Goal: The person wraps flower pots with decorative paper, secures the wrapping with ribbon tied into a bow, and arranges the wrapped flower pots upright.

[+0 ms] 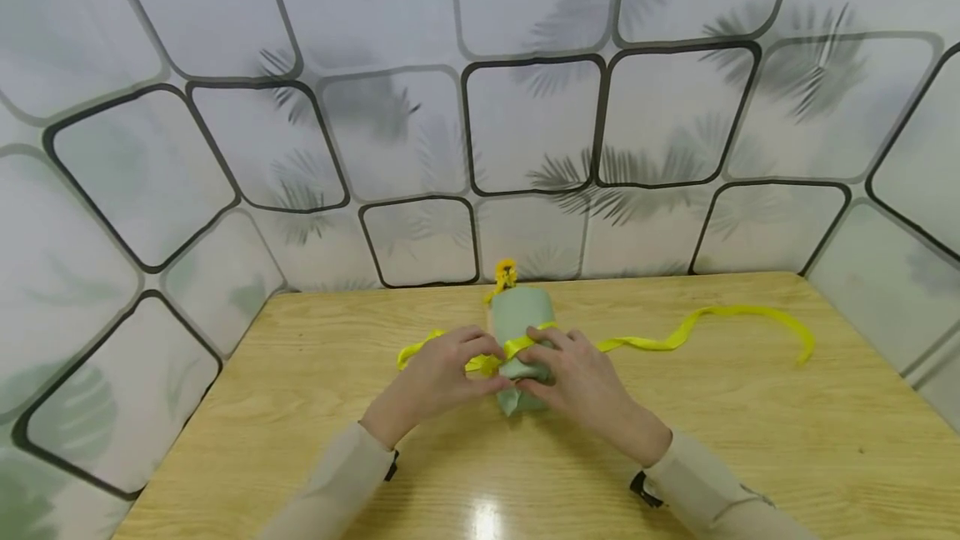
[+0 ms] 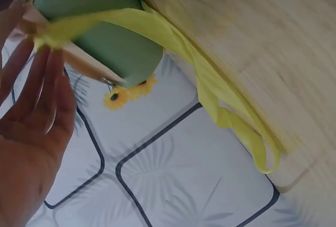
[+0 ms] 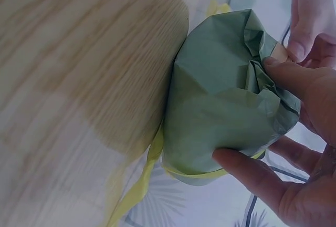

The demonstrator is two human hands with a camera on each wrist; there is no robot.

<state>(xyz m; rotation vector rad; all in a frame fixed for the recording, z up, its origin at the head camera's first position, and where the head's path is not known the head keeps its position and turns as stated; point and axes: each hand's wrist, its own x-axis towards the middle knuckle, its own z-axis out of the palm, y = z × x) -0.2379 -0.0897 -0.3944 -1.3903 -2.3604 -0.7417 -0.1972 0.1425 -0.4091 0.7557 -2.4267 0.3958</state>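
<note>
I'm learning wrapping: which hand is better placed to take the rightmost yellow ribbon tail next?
Right hand, probably: that ribbon tail lies nearer it; the left hand is mostly left of the green paper bundle.

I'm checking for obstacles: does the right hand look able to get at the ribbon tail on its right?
Probably yes. The yellow ribbon tail lies uncovered on the table beside the right hand, though those fingers may have to leave the green package first.

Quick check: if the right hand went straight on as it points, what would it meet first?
Most likely the green package: the right hand seems to touch it. The yellow ribbon crosses it close by, though, so depth leaves some doubt.
</note>
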